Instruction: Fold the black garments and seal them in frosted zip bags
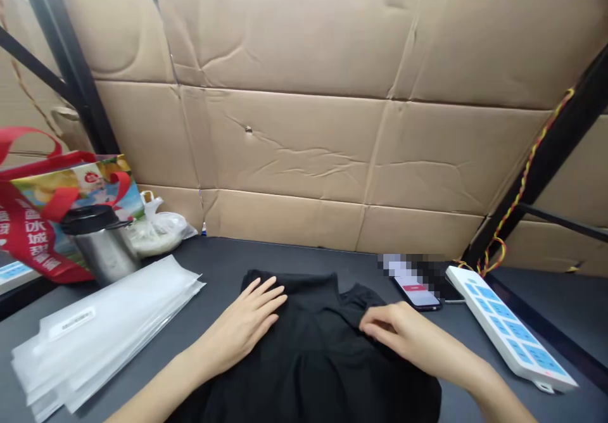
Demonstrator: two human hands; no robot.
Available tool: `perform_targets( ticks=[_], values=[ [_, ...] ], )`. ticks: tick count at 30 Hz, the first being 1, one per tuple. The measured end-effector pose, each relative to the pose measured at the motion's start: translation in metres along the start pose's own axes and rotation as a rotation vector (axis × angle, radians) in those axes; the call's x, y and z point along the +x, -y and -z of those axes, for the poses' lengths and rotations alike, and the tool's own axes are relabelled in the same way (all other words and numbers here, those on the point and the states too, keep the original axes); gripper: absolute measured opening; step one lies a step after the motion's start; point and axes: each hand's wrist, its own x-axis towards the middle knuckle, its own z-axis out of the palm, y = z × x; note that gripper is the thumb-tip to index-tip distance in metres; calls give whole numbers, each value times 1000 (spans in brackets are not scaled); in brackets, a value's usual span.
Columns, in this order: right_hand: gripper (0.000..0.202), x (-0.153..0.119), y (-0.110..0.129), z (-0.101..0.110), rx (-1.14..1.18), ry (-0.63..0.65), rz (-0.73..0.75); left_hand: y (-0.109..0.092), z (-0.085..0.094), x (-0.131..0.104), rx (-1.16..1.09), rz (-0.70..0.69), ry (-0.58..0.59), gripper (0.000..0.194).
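Note:
A black garment (323, 340) lies spread on the dark table in front of me, its lower part running out of the bottom of the view. My left hand (254, 318) rests flat on its upper left side, fingers stretched out. At the garment's right edge, my right hand (392, 328) has its thumb and fingers pinched together on the black cloth. Small folds run through the fabric near that pinch. What kind of garment it is I cannot tell.
At left are a stack of clear plastic bags (114, 328), a steel tumbler (102, 246), a red printed carrier bag (61, 220) and a white plastic bag (159, 230). To the right lie a phone (418, 290) and a power strip (510, 328). Cardboard (294, 138) walls the back.

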Motion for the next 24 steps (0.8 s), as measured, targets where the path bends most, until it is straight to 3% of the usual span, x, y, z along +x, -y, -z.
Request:
perform_targets(
  ticks=[3,7,11,14,19,24],
  values=[
    [31,15,-20,-11,-70,-171,86,6,-10,-1,101,68,62,48],
    [30,33,-49,-25,-144,-270,100,23,-23,-8,169,151,69,51],
    [19,40,-57,-22,-167,-398,73,27,-28,-14,160,164,83,50],
    [18,48,-54,-19,-148,-426,90,25,-27,-13,147,174,104,50],
    [23,62,-60,-21,-175,-363,44,23,-24,-13,146,175,94,49],
    [32,40,-65,-16,-147,-433,-11,24,-19,-21,140,182,-12,46]
  ],
)
